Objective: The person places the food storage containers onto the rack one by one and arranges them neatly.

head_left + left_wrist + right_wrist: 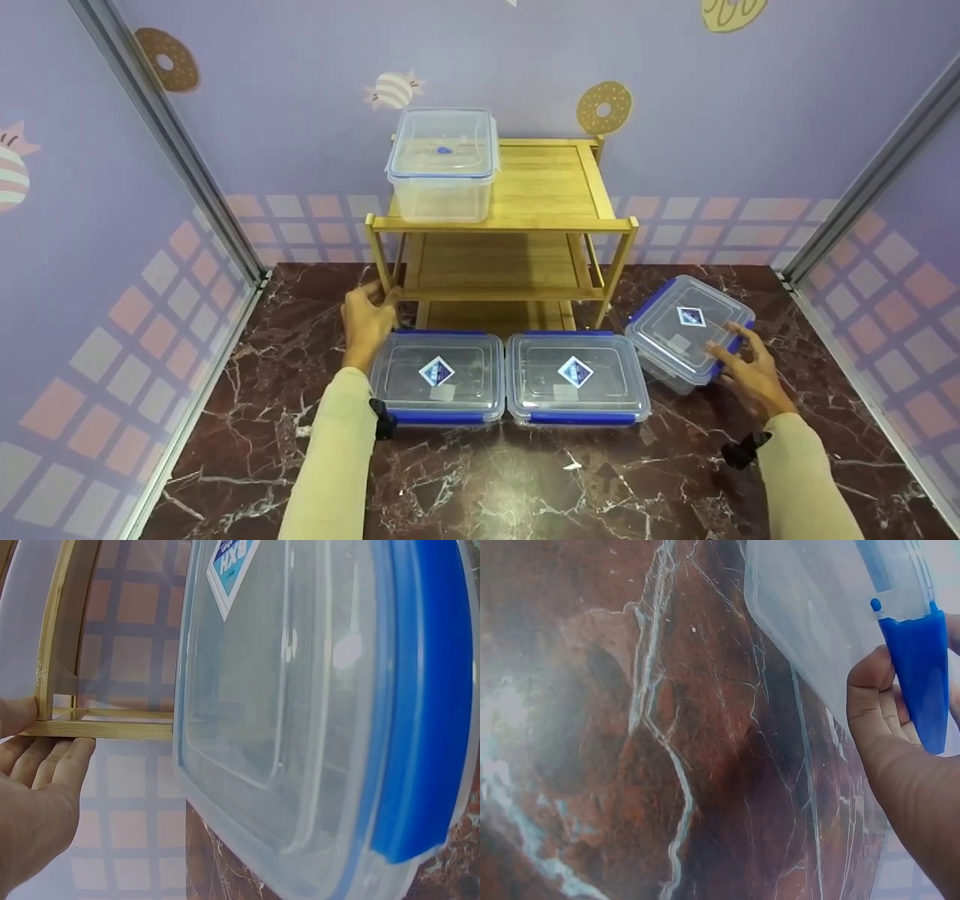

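My left hand point(367, 319) grips the front left leg of a wooden shelf rack point(491, 225). In the left wrist view its thumb and fingers point(71, 765) lie on opposite sides of the wooden post. My right hand point(757, 375) holds a clear food container point(675, 337) by its right side, at a blue latch point(922, 682). That container is tilted, and its left corner meets the edge of the middle container point(576, 382). A matching left container point(439, 379) sits flat beside the middle one, close to my left wrist. Both have blue latches and diamond labels.
A taller clear box point(442, 165) with a blue-rimmed lid stands on the left of the rack's top shelf. Everything rests on a dark red marble-patterned surface point(525, 480). Purple patterned walls point(495, 60) close in the back and both sides.
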`<state>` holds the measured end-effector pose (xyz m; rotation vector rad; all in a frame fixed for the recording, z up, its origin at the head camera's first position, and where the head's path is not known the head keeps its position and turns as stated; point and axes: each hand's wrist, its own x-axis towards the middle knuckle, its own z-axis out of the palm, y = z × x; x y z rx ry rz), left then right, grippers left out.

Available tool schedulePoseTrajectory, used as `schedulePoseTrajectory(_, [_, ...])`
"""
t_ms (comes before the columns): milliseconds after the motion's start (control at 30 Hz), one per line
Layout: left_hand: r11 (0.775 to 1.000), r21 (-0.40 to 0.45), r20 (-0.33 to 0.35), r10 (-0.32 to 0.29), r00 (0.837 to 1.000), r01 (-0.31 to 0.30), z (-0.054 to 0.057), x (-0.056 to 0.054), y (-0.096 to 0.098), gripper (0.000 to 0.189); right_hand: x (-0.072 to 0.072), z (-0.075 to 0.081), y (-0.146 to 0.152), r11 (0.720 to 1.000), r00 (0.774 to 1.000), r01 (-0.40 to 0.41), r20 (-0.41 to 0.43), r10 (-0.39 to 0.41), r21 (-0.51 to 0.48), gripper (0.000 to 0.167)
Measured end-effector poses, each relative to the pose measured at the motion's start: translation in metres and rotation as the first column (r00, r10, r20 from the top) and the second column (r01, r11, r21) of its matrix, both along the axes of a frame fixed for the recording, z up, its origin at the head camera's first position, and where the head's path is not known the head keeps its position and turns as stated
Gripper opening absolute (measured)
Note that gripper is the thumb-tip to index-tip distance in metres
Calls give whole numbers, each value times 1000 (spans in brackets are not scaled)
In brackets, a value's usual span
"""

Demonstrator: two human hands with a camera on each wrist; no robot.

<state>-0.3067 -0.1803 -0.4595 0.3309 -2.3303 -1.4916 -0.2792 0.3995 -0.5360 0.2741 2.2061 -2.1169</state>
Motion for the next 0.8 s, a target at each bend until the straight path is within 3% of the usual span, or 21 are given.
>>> schedulePoseTrajectory(267, [1000,-30,5,4,1000,-4,0,1,0,28,17,5,6,989,996,56,-63,-65,-135,69])
schedulePoseTrajectory(533, [1000,-23,-5,5,1000,-5,2,1,1,31,29,14,9,978,989,69,-117,-94,-198,65])
schedulePoseTrajectory(800, [1000,-9,13,2,1000,-2,1,2,0,31,44,24,4,985,984,83,-147,-106,-151,61])
